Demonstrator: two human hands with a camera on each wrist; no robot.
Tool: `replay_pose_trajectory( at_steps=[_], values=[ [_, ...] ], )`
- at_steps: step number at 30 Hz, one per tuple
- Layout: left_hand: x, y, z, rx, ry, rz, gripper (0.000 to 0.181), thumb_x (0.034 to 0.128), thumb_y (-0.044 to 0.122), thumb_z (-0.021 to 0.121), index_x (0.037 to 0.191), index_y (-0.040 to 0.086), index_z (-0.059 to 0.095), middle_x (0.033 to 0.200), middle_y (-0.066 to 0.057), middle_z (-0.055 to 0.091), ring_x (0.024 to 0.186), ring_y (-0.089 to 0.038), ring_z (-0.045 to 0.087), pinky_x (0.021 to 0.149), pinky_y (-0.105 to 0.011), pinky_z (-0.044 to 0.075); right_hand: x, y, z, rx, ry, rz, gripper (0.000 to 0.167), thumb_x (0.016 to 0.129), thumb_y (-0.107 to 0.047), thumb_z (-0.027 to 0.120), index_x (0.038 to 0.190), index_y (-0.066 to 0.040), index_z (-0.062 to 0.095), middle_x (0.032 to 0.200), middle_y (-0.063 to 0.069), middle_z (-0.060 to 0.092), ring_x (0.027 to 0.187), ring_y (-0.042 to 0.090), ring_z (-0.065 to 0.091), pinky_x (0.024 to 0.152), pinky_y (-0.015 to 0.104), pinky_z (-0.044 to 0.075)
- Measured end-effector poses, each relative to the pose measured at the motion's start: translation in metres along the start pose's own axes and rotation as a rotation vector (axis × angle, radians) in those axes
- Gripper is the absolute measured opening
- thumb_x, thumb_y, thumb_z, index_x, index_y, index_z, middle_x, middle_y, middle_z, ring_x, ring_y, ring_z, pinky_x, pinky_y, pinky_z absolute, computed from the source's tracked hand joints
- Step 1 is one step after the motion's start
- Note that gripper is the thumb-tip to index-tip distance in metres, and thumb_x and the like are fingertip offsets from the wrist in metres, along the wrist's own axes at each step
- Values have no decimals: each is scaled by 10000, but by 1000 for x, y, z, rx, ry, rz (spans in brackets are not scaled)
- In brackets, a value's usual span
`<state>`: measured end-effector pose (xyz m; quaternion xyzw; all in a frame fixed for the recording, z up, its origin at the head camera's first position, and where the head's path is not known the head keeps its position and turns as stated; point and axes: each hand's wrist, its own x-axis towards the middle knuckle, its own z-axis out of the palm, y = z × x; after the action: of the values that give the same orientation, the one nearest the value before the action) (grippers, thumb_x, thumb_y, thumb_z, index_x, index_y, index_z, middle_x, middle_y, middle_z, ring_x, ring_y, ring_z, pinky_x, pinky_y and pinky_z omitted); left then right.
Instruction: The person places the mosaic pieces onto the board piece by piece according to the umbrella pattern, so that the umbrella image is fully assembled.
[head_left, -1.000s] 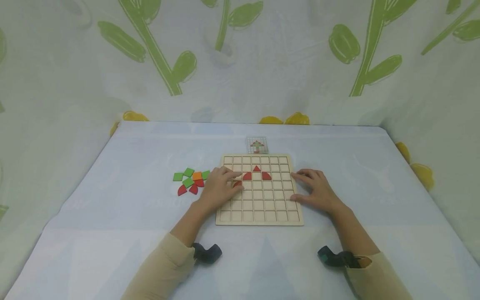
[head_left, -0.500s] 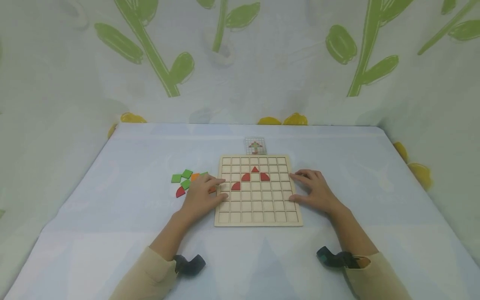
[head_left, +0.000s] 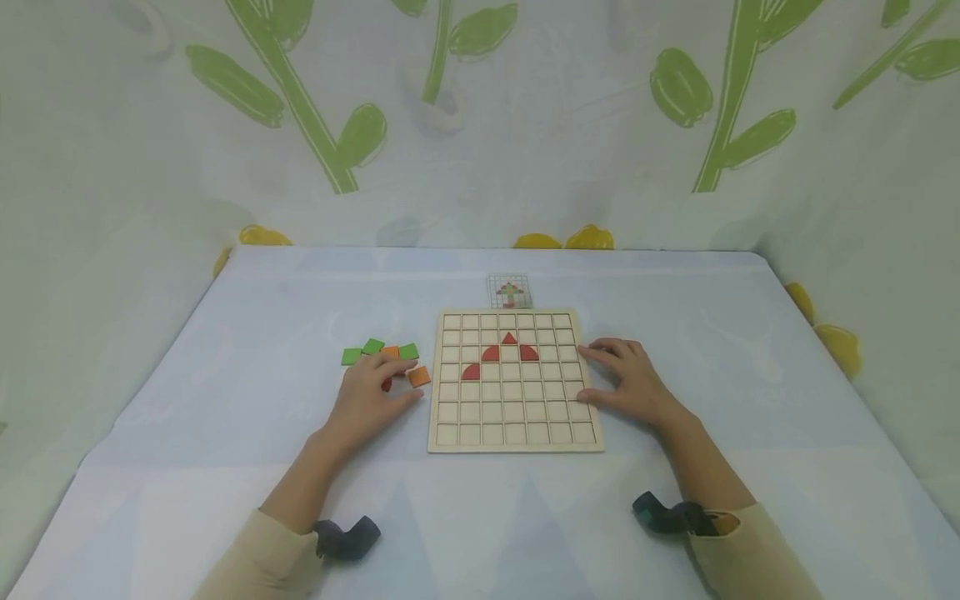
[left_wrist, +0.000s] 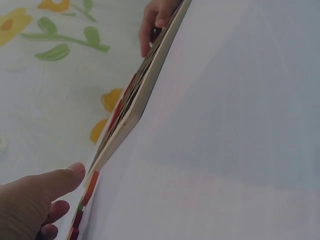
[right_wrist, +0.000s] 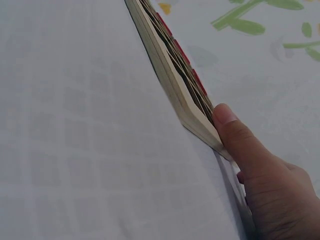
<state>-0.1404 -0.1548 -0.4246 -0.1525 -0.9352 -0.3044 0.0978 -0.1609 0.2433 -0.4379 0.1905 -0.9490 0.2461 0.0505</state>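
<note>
A wooden grid board (head_left: 514, 412) lies flat on the table. In its cells sit a red triangle (head_left: 509, 338) and several red quarter-circle tiles, one of them the leftmost quarter-circle tile (head_left: 471, 372). My left hand (head_left: 367, 396) is left of the board, over loose tiles, with thumb and fingers apart and nothing visible between them. An orange square tile (head_left: 418, 377) lies just beyond its fingertips. My right hand (head_left: 630, 379) touches the board's right edge, fingers and thumb spread; the thumb also shows against the board in the right wrist view.
Beyond the board lies a small picture card (head_left: 509, 292) showing a gridded design. Loose green square tiles (head_left: 351, 357) and another orange square tile (head_left: 391, 352) lie at the left; red tiles there are partly hidden by the left hand. Patterned cloth rises behind the table.
My left hand has moved left off the board to the loose tiles, uncovering the leftmost red quarter-circle tile in its cell. The right hand stays at the board's edge.
</note>
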Motion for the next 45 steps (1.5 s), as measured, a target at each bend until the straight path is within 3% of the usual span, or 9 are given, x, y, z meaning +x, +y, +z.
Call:
replay_pose_trajectory(
  at_steps=[6,15,20,30,38,45],
  values=[
    [-3,-9,-11,7,-15,-25,367,746,227,795,1090,142,701,1019,-22,618,912,-215,489,816,-405,374,0,1,0,4,0,0,706,712,-405,788,1310,-104,565,1280,142,489,1196,339,365,979,535,307],
    [-7,-21,-23,53,-52,-73,336,778,210,764,1102,146,703,979,-13,601,913,-224,458,772,-388,335,0,-1,-1,2,-11,13,704,718,-409,785,1315,-109,562,1289,144,487,1199,336,362,983,530,302],
    [-8,-25,-24,80,-75,-71,321,796,189,738,1110,134,704,945,-22,595,891,-229,467,744,-388,318,0,-3,-3,23,-22,29,700,726,-405,785,1320,-115,555,1307,142,469,1203,340,354,988,539,305],
    [-8,-23,-23,47,-141,-105,331,825,187,712,1150,125,684,935,-16,612,908,-210,478,784,-397,322,-2,-4,-1,24,-22,33,700,723,-408,784,1313,-106,560,1309,159,474,1207,349,360,987,542,309],
    [-9,-21,-22,131,-123,-104,397,827,212,722,1195,79,658,1013,-82,659,946,-258,524,808,-445,240,-2,-3,-1,32,-10,22,695,722,-396,788,1312,-108,560,1307,152,475,1207,350,363,992,543,308],
    [-9,-22,-18,105,-70,-112,383,811,206,739,1170,89,676,1048,-87,663,963,-261,523,792,-442,232,-1,-1,-2,31,-6,6,686,723,-389,786,1307,-105,564,1300,151,475,1193,349,369,981,541,312]
  ],
)
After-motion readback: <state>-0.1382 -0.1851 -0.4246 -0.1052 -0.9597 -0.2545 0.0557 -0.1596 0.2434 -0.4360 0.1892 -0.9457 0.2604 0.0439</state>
